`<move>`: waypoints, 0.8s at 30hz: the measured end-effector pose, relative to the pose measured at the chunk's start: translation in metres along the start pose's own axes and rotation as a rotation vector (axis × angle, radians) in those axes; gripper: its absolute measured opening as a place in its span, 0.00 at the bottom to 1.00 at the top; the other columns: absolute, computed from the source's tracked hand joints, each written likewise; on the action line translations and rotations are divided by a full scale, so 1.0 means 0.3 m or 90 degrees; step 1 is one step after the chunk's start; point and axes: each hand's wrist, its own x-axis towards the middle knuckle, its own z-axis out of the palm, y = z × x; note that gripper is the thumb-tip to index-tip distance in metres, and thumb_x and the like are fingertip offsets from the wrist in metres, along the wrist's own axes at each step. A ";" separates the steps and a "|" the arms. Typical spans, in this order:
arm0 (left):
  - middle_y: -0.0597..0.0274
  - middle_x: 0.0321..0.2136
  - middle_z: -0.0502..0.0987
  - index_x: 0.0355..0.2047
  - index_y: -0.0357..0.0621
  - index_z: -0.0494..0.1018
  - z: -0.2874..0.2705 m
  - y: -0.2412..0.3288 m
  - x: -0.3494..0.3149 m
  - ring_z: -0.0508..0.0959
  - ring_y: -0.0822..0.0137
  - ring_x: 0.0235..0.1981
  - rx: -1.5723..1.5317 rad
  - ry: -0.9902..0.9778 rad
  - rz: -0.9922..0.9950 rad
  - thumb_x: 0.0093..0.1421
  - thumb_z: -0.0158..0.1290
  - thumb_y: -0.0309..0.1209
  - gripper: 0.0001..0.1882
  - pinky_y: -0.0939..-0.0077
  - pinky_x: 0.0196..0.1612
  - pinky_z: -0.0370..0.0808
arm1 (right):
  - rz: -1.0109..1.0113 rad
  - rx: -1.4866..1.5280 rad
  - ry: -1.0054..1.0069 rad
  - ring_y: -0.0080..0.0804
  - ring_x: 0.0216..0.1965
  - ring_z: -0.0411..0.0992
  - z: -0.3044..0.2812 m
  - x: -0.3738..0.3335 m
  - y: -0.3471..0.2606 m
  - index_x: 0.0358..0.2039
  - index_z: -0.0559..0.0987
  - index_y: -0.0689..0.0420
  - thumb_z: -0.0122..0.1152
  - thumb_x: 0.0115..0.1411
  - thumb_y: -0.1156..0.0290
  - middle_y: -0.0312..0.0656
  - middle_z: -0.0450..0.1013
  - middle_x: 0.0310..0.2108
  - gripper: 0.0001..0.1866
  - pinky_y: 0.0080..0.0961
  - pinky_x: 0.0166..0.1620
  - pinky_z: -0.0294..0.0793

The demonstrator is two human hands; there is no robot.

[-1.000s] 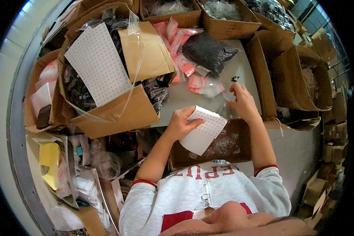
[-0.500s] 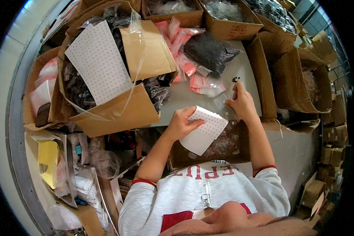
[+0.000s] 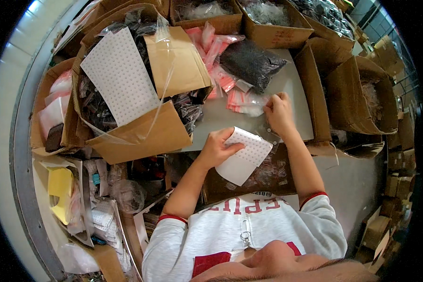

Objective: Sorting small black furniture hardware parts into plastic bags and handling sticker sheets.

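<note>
Little changed since a second ago: dotted white sheet gripped as before at its upper left corner by left hand; right hand shifted slightly, now closed on the edge of a clear plastic bag.

Sheet: long axis diagonal, upper edge pointing up and right toward the right wrist, lower corner pointing down toward the grey sweatshirt. Held just below the near edge of the grey table, over an open cardboard box of bagged dark parts. Left fingers curled over the dotted face, thumb apparently beneath; narrow grip, holding the sheet.

Right fingers pinched together on the bag, just beyond the sheet's upper edge, apart from it. Whether anything small sits between the fingertips cannot be told.

Beyond the right fingers: red-and-clear pouches and a large bag of black pieces. Left of the left fingers: a large cardboard box lined with clear film, a second, larger dotted sheet lying across it. Right of the right fingers: further open cartons.
</note>
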 end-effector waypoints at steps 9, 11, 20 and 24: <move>0.54 0.30 0.81 0.38 0.35 0.76 -0.004 -0.013 0.001 0.80 0.69 0.31 0.025 -0.013 0.010 0.52 0.64 0.26 0.14 0.72 0.35 0.75 | 0.139 -0.015 -0.071 0.48 0.47 0.66 -0.134 -0.134 0.052 0.32 0.75 0.57 0.73 0.47 0.62 0.47 0.68 0.42 0.17 0.42 0.50 0.67; 0.54 0.30 0.81 0.38 0.35 0.76 -0.002 -0.017 0.001 0.80 0.69 0.31 0.015 -0.010 0.006 0.52 0.64 0.25 0.14 0.72 0.35 0.75 | 0.120 0.021 -0.049 0.48 0.47 0.66 -0.148 -0.161 0.052 0.32 0.75 0.57 0.72 0.48 0.63 0.47 0.68 0.41 0.16 0.42 0.51 0.66; 0.50 0.28 0.79 0.34 0.34 0.73 -0.004 -0.011 0.000 0.80 0.62 0.29 0.027 -0.008 0.004 0.52 0.64 0.26 0.13 0.70 0.33 0.74 | -0.094 -0.067 -0.008 0.46 0.51 0.65 -0.166 -0.301 0.048 0.46 0.82 0.51 0.65 0.55 0.67 0.43 0.69 0.49 0.16 0.41 0.56 0.63; 0.50 0.28 0.78 0.33 0.34 0.73 0.006 -0.024 -0.005 0.80 0.62 0.29 0.014 0.006 0.011 0.51 0.64 0.26 0.13 0.70 0.33 0.74 | -0.075 -0.114 0.038 0.44 0.52 0.64 -0.177 -0.361 0.061 0.45 0.82 0.51 0.65 0.55 0.66 0.41 0.70 0.50 0.16 0.41 0.56 0.62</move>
